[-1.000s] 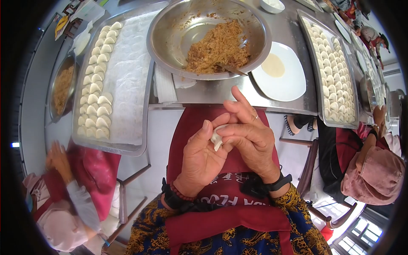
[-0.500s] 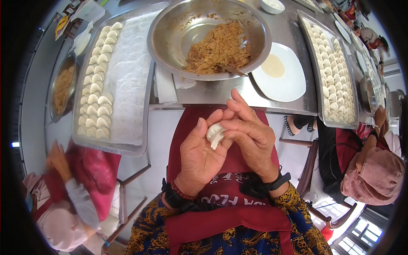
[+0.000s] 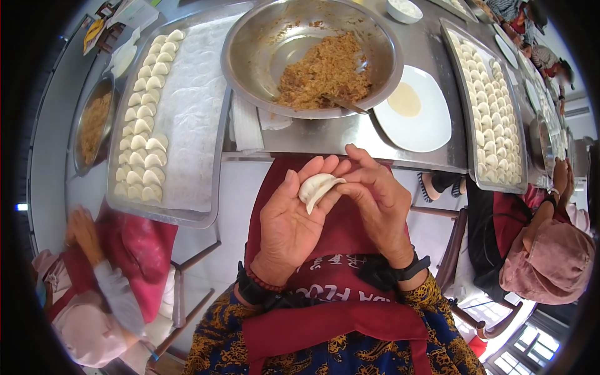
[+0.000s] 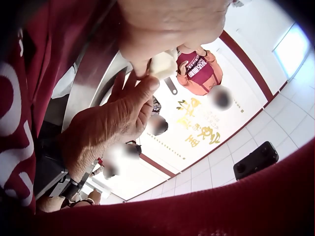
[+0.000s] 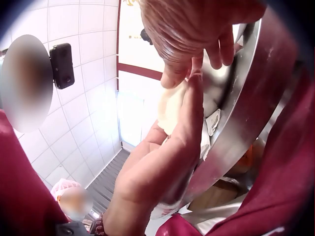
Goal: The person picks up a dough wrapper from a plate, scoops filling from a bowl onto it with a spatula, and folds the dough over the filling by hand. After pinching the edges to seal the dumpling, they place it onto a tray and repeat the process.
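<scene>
Dumpling (image 3: 314, 186) pinched between left hand (image 3: 289, 225) and right hand (image 3: 377, 203)

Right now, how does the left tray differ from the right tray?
The left tray holds dumplings only along its left edge, and most of its white liner is bare. The right tray is nearly filled with rows of them. The left tray lies beside the bowl, the right tray beside the plate. Both are metal trays holding white folded dumplings.
</scene>
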Tool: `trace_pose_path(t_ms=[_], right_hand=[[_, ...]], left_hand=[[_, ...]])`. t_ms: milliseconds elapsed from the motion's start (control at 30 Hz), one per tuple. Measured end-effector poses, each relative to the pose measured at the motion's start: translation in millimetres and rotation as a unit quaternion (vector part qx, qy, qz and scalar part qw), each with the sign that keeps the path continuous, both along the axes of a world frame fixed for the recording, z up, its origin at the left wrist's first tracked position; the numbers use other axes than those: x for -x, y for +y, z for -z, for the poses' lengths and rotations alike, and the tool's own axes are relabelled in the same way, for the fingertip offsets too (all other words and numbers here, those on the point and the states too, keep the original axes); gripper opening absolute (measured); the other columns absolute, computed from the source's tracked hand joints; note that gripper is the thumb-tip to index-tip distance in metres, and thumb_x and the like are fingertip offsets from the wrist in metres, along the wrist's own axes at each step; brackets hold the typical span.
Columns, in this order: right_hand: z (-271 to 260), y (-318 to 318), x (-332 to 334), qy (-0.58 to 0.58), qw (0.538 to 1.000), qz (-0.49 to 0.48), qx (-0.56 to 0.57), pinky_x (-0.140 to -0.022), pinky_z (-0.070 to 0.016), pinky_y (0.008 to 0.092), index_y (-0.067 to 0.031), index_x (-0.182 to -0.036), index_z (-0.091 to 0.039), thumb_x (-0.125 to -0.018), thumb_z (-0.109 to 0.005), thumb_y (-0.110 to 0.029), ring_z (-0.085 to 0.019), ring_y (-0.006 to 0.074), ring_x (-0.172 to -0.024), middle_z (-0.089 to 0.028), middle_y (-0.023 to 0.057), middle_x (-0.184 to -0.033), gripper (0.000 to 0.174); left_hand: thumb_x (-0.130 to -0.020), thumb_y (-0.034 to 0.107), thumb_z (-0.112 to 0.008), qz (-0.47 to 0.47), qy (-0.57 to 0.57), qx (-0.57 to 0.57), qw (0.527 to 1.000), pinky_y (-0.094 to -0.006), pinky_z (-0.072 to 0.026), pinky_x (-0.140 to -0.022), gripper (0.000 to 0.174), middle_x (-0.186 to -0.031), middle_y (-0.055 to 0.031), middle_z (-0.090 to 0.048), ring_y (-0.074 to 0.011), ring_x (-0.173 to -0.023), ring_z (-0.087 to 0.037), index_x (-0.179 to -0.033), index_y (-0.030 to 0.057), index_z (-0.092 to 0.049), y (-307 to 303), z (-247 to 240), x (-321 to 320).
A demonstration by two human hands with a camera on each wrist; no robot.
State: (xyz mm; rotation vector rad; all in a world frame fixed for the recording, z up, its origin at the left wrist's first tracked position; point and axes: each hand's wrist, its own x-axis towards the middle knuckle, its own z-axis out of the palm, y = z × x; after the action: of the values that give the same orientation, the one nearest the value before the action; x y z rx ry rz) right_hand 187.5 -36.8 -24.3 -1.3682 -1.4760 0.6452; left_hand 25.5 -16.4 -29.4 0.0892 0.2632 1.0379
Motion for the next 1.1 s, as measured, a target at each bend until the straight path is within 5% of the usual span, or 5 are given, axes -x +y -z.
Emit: trace_pose_path(t_ms=[133, 333, 633, 833, 1100], right_hand=[[-5, 1, 1, 0.063, 0.997, 0.022, 0.029, -0.091, -0.0506, 0.0358, -0.007, -0.105, -0.067, -0.077, -0.079, -0.012, -0.06, 0.0303, -0.121, -0.063, 0.0158, -0.126, 0.03], [-6, 4, 0, -0.105, 0.979, -0.173, 0.003, -0.103, -0.0389, 0.0469, -0.0128, -0.104, -0.068, -0.071, -0.079, -0.015, -0.039, 0.0344, -0.14, -0.055, 0.0062, -0.139, 0.035], [2, 2, 6, -0.136, 0.972, -0.182, -0.062, -0.096, -0.0447, 0.0457, -0.0106, -0.077, -0.068, -0.068, -0.075, -0.006, -0.052, 0.0325, -0.13, -0.065, 0.0066, -0.125, 0.012], [1, -1, -2, -0.097, 0.978, -0.182, -0.039, -0.098, -0.0438, 0.0444, -0.0129, -0.104, -0.072, -0.079, -0.074, -0.025, -0.051, 0.0332, -0.13, -0.064, 0.0078, -0.125, 0.028], [-4, -8, -11, 0.021, 0.988, -0.146, 0.045, -0.098, -0.042, 0.0431, -0.0111, -0.112, -0.071, -0.087, -0.066, -0.006, -0.057, 0.0329, -0.121, -0.061, 0.0095, -0.13, 0.026]], left_hand=[[-0.107, 0.035, -0.032, 0.051, 0.109, -0.004, 0.993, -0.045, -0.0344, -0.114, 0.054, -0.139, -0.0203, -0.049, -0.0324, -0.134, -0.044, -0.136, -0.0091, -0.042, 4, -9, 4], [-0.106, 0.045, -0.033, 0.12, 0.123, 0.049, 0.984, -0.0378, -0.0425, -0.101, 0.058, -0.135, -0.0167, -0.05, -0.023, -0.123, -0.05, -0.136, -0.0038, -0.041, 5, -9, 10], [-0.104, 0.053, -0.026, 0.178, 0.167, 0.058, 0.968, -0.0339, -0.0421, -0.094, 0.066, -0.129, -0.0161, -0.054, -0.0188, -0.112, -0.053, -0.131, -0.0039, -0.046, 4, -16, 6], [-0.103, 0.054, -0.03, 0.204, 0.042, 0.053, 0.977, -0.0373, -0.0405, -0.1, 0.067, -0.131, -0.0173, -0.053, -0.0252, -0.119, -0.051, -0.131, -0.0042, -0.046, 6, 14, 17], [-0.102, 0.056, -0.026, 0.196, 0.152, 0.026, 0.968, -0.045, -0.0331, -0.112, 0.077, -0.141, -0.0224, -0.046, -0.032, -0.132, -0.044, -0.134, -0.0127, -0.042, 15, -12, 4]])
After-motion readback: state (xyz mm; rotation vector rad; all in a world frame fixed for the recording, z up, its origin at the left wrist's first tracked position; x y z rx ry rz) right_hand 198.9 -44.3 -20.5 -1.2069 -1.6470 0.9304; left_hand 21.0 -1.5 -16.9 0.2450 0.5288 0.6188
